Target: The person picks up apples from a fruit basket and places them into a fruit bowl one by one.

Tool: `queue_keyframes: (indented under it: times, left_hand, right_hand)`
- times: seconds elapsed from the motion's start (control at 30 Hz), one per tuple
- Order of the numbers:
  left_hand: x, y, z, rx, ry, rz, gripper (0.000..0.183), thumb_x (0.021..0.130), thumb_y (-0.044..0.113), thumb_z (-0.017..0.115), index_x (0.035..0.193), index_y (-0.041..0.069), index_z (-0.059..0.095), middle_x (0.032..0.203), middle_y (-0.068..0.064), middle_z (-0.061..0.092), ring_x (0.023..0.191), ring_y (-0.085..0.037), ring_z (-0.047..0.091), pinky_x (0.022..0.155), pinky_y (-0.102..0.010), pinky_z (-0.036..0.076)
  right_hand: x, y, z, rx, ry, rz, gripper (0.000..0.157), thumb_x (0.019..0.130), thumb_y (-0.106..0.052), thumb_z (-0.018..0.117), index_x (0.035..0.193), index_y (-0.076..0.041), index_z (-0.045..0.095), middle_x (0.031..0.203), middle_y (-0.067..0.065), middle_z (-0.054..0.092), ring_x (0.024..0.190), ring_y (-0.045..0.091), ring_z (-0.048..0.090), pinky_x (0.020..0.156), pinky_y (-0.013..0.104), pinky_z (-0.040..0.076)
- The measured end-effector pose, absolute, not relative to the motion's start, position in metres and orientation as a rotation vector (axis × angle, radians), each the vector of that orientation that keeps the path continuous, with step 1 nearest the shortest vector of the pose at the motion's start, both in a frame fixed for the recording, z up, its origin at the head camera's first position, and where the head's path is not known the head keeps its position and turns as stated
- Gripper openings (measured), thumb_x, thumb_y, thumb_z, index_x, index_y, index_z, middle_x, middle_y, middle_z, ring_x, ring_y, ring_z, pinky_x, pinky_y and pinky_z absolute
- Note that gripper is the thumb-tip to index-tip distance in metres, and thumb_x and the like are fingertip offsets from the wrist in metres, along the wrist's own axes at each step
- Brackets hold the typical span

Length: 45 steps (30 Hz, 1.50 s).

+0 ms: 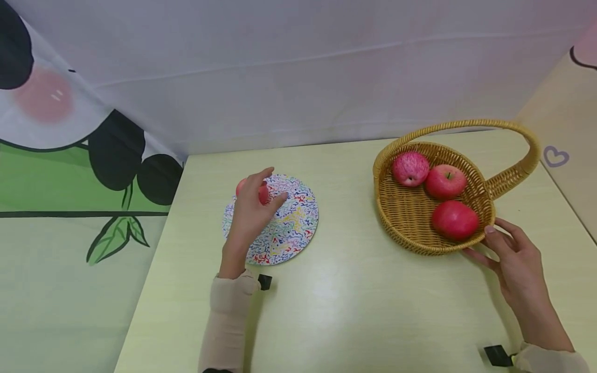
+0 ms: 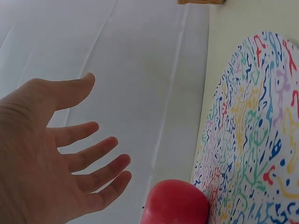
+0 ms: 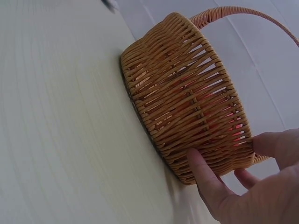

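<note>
My left hand (image 1: 254, 207) hovers with spread fingers over a round mat (image 1: 294, 228) patterned in colourful squiggles. A red apple (image 2: 175, 203) sits on the mat's far left part, partly hidden behind this hand in the head view; in the left wrist view it stands apart from the fingers. At the right, my right hand (image 1: 517, 259) holds the near right side of a wicker basket (image 1: 406, 217), thumb at the rim and fingers against the outer wall. Inside lie three red apples: one streaked apple (image 1: 410, 169), one with a stem (image 1: 446, 182) and a nearer apple (image 1: 455, 220).
The basket's tall arched handle (image 1: 466, 123) rises over its far side. A pale cloth (image 1: 303, 93) hangs along the back edge of the light wooden table (image 1: 350, 311). A printed cloth (image 1: 70, 269) drops beyond the left edge.
</note>
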State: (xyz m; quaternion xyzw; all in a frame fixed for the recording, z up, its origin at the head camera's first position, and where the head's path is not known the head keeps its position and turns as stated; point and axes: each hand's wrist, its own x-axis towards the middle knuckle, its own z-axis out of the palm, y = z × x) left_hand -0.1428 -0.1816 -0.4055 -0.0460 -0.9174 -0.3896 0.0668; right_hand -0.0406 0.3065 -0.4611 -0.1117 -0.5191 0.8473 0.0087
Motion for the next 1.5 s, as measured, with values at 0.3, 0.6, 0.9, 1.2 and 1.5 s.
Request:
queue_keyframes:
  times: [0.3,0.6,0.9,1.2,1.5]
  left_hand:
    - [-0.137,-0.159,-0.406,-0.24,-2.793,-1.19,0.069,0.087,0.042,0.073,0.147,0.032,0.042,0.144,0.004,0.051,0.128,-0.021,0.05,0.101,-0.05,0.051]
    - [-0.128,-0.137,-0.402,-0.349,-2.825,-1.266,0.066,0.087,0.041,0.073,0.146,0.033,0.045,0.145,0.006,0.05,0.132,-0.018,0.049,0.103,-0.052,0.05]
    - [-0.121,-0.116,-0.398,-0.485,-2.814,-1.253,0.062,0.088,0.039,0.073,0.144,0.028,0.048,0.142,0.007,0.053,0.129,-0.017,0.051,0.105,-0.044,0.048]
    - [-0.116,-0.092,-0.392,-0.593,-2.835,-1.408,0.057,0.088,0.037,0.074,0.14,0.034,0.051,0.138,0.011,0.054,0.122,-0.013,0.053,0.097,-0.041,0.052]
    - [-0.114,-0.072,-0.388,-0.743,-2.847,-1.59,0.057,0.087,0.035,0.074,0.139,0.033,0.051,0.136,0.014,0.055,0.121,-0.009,0.055,0.096,-0.034,0.054]
  right_hand:
    - [-0.04,0.307,-0.461,-0.347,-1.637,2.638,0.047,0.098,-0.006,0.057,0.143,-0.009,0.044,0.113,-0.005,0.073,0.093,0.01,0.074,0.065,0.036,0.061]
    - [-0.039,0.308,-0.461,-0.354,-1.648,2.637,0.047,0.098,-0.006,0.057,0.143,-0.009,0.043,0.113,-0.006,0.073,0.093,0.01,0.074,0.065,0.036,0.061]
    - [-0.04,0.307,-0.461,-0.345,-1.621,2.656,0.045,0.098,-0.005,0.056,0.142,-0.01,0.045,0.113,-0.004,0.074,0.093,0.011,0.074,0.065,0.037,0.061]
    - [-0.04,0.307,-0.46,-0.367,-1.64,2.637,0.045,0.097,-0.007,0.058,0.141,-0.01,0.046,0.112,-0.006,0.073,0.092,0.009,0.074,0.064,0.036,0.061]
    - [-0.041,0.308,-0.462,-0.379,-1.657,2.618,0.044,0.097,-0.007,0.059,0.139,-0.01,0.047,0.112,-0.007,0.073,0.092,0.008,0.074,0.064,0.035,0.061]
